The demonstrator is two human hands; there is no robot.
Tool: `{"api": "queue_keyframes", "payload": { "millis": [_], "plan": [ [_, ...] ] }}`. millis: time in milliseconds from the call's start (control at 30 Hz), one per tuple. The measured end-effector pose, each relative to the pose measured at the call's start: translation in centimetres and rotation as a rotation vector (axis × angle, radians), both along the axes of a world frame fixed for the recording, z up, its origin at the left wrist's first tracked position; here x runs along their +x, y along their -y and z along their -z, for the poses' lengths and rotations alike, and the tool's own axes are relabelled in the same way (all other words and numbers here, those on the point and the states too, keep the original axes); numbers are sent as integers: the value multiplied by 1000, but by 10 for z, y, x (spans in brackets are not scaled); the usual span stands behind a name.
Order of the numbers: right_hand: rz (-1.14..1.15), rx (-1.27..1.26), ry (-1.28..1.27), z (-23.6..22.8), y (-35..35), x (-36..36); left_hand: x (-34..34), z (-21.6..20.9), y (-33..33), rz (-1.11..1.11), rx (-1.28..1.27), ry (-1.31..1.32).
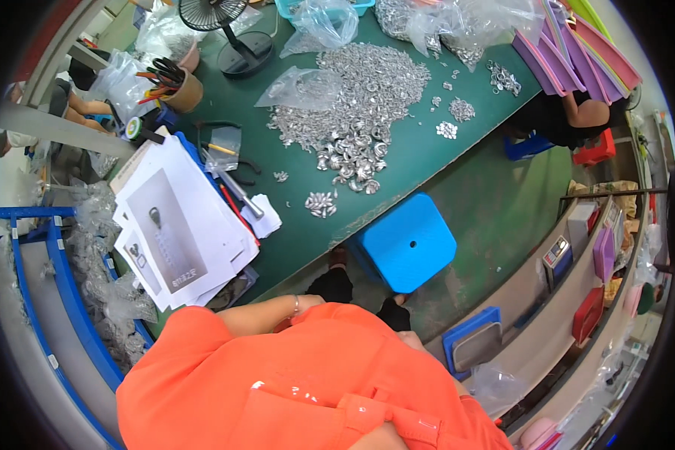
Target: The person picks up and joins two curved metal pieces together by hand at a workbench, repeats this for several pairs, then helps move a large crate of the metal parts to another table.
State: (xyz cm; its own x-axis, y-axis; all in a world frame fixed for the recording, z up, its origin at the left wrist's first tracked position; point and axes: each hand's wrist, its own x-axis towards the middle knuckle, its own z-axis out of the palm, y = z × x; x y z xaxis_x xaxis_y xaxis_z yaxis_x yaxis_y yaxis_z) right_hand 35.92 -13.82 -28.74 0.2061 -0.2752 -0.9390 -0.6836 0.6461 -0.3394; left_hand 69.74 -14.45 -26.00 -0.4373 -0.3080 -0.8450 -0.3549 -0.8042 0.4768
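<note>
From our left hand (310, 301), bare surface (292, 241) opens at 12 o'clock as far as a small pile of metal pieces (321, 204); beyond it, a large metal heap (367, 86) bars that line. We find papers (139, 210) blocking 10 o'clock and hand tools (241, 195) blocking 11. At 1, a bare strip passes between heap and edge; a blue stool (416, 236) fills 2.

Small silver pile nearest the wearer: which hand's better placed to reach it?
Left, most likely: the left hand shows nearer both the silver pile and the green table. The right hand sits farther off. Both are partly hidden by the orange shirt.
</note>
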Motion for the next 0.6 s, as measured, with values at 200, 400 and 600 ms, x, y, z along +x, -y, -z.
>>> {"api": "queue_keyframes", "payload": {
  "millis": [200,400,600],
  "plan": [
    [21,158,419,-15,91,-24,-31,26,16,-101,229,-76],
    [-211,486,180,12,181,-42,-92,62,31,-206,345,-177],
    [-1398,-443,126,87,285,-39,-197,21,64,-585,-385,581]
  ]
}}
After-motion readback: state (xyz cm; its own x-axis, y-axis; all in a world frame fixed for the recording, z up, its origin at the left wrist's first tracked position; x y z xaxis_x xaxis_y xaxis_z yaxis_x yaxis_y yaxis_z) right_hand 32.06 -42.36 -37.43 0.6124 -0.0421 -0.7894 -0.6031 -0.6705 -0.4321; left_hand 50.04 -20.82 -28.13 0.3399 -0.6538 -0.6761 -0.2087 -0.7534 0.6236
